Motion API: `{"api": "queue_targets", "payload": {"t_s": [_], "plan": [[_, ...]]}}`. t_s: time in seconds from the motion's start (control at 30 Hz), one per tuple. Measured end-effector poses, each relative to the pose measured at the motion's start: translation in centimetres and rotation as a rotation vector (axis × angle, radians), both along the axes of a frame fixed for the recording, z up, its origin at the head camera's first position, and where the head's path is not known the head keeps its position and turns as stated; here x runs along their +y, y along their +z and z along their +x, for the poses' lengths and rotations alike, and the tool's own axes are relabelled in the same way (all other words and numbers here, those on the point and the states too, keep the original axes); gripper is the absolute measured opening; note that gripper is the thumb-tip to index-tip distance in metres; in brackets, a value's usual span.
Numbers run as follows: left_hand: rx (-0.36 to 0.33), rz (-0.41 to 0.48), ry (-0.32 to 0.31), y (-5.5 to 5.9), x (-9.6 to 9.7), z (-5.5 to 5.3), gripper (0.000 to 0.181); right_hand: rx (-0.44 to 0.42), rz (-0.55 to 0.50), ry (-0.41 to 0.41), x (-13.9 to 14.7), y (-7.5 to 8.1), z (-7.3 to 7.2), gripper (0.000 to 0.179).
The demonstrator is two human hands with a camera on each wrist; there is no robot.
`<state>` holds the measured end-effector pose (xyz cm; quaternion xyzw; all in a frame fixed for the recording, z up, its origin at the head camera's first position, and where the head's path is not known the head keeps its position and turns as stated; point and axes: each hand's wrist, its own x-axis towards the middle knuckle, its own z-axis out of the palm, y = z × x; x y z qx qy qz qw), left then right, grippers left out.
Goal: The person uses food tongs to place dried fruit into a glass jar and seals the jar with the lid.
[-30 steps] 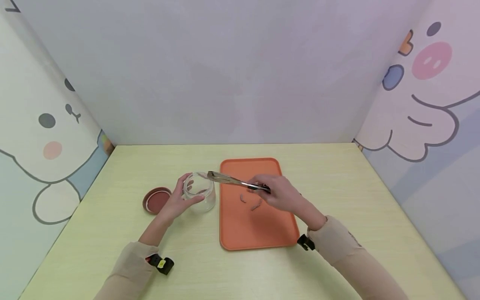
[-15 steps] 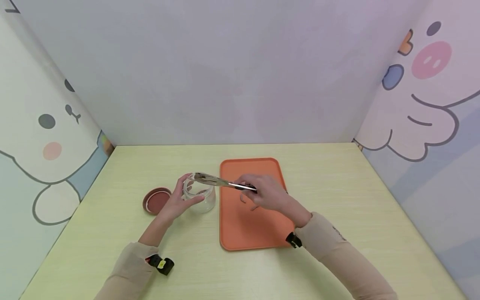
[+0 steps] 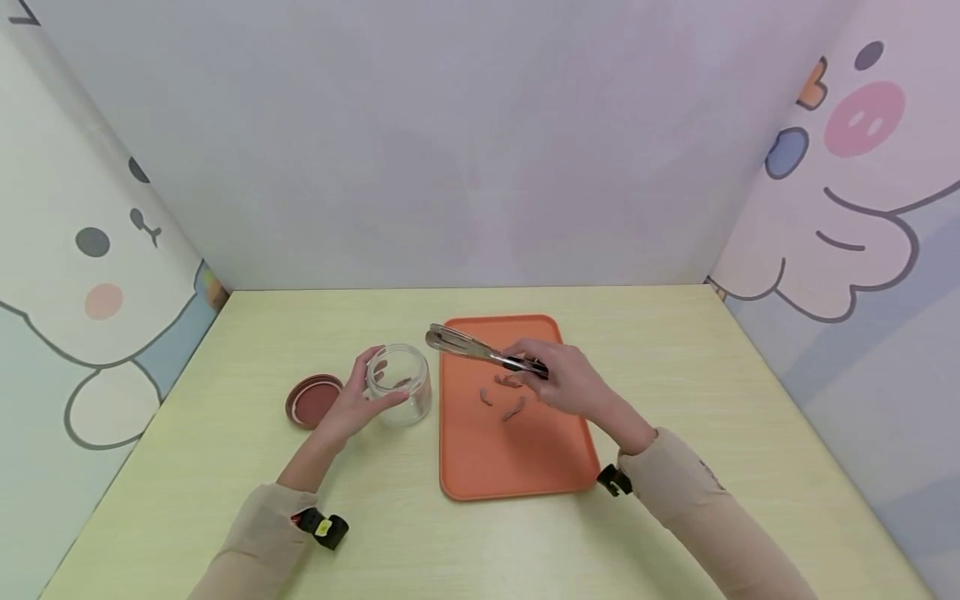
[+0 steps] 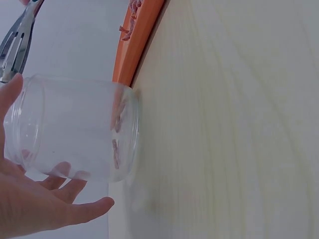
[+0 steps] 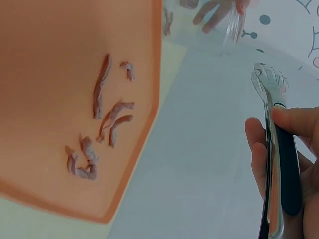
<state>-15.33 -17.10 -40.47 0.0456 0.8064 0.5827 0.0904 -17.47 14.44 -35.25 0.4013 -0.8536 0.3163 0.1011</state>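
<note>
My left hand (image 3: 356,408) holds a clear glass jar (image 3: 417,407) by its sides, thumb at the near rim, fingers behind. Through the glass in the left wrist view, a few brownish-pink strips (image 4: 116,153) lie at the jar's bottom. Metal tongs (image 3: 467,343) with dark handles are in my right hand (image 3: 568,382), above the tray's upper left edge and right of the jar mouth. No strip is visible between the tong tips. Several twisted brownish strips (image 5: 101,89) lie on the orange tray (image 3: 495,467), below the tongs and right hand.
A reddish-brown round lid (image 3: 315,403) lies on the pale wooden table (image 3: 375,533), left of my left hand. A plain light wall (image 3: 480,167) stands behind the table, with cartoon-printed panels on both sides.
The tongs first moved left over the jar mouth, then came back right, up and away from it, their tips parting slightly. My left hand and the jar have stayed put.
</note>
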Motion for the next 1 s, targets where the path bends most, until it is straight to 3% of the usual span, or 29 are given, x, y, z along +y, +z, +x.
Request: {"api": "queue_targets", "payload": {"t_s": [0.17,0.4,1.0], "plan": [[0.02,0.002,0.004,-0.9,-0.1,-0.3,0.081,0.012,0.01,-0.068,1.8,-0.7,0.3,0.035],[0.019,0.0,0.014,-1.0,-0.1,-0.3,0.081,-0.024,0.053,-0.151,3.7,-2.6,1.1,0.037],[0.018,0.01,0.009,-0.9,-0.2,-0.2,0.081,-0.097,0.105,-0.198,5.0,-7.1,3.7,0.036]]}}
